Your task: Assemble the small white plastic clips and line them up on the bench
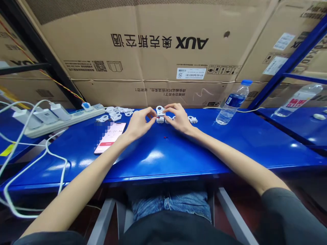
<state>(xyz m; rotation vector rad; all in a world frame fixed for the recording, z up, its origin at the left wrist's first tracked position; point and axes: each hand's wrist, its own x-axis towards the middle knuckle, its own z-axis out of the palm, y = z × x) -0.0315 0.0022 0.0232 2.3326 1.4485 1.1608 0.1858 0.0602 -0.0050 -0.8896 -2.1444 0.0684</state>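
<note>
My left hand [141,123] is closed in a pinch at a tiny red part [158,117], mostly hidden by the fingertips. Opposite it, my right hand [178,119] has its thumb and fingers closed on a small white plastic piece with a ring [160,109]. The two hands almost meet over the blue table. Further white pieces lie under and beside the right hand, one of them a white piece [192,119] just right of it. Nearer to me lies a small red component with thin wire legs [166,137].
A heap of white ringed pieces [116,115] sits at the left, behind a phone showing a timer [112,136]. Further left are a power strip [93,111] with chargers and loose white cables. A water bottle [231,103] stands at the right. Cardboard boxes [158,64] wall the back.
</note>
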